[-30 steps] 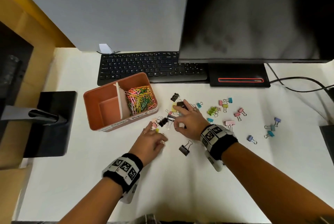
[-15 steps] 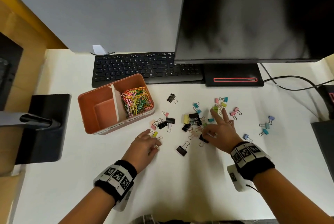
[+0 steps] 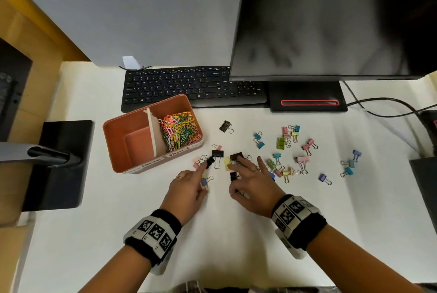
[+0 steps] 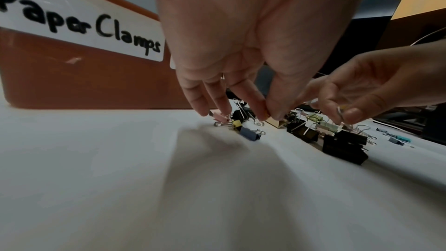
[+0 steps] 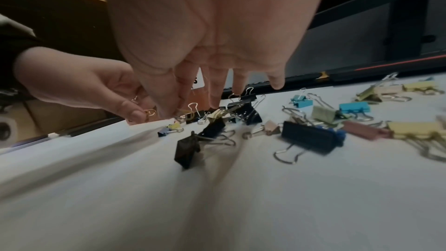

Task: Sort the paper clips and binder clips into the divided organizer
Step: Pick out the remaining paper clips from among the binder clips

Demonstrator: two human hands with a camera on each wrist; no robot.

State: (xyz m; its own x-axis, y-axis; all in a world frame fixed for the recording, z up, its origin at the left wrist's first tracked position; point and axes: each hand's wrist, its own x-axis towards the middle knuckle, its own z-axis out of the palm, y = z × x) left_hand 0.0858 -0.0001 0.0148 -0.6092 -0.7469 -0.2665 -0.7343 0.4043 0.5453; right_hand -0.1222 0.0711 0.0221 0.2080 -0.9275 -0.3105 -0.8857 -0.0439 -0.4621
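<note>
Head view: right hand [image 3: 254, 185] swung back from far clips toward terracotta divided plastic organizer [image 3: 118, 148], fingers spread, gripping nothing; left hand [image 3: 189, 188] pinches small clip [image 4: 274, 121]. Clamp section empty.

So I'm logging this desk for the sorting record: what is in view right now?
Orange divided plastic organizer: one, desk left; left compartment empty.
Coloured wire paper clips: a pile, right compartment.
Black and pastel binder clips: many, scattered on the white desk.
Black keyboard: one, behind organizer.
Black monitor: one, rear right.
Left hand: touching clips.
Right hand: fingers among clips.
</note>
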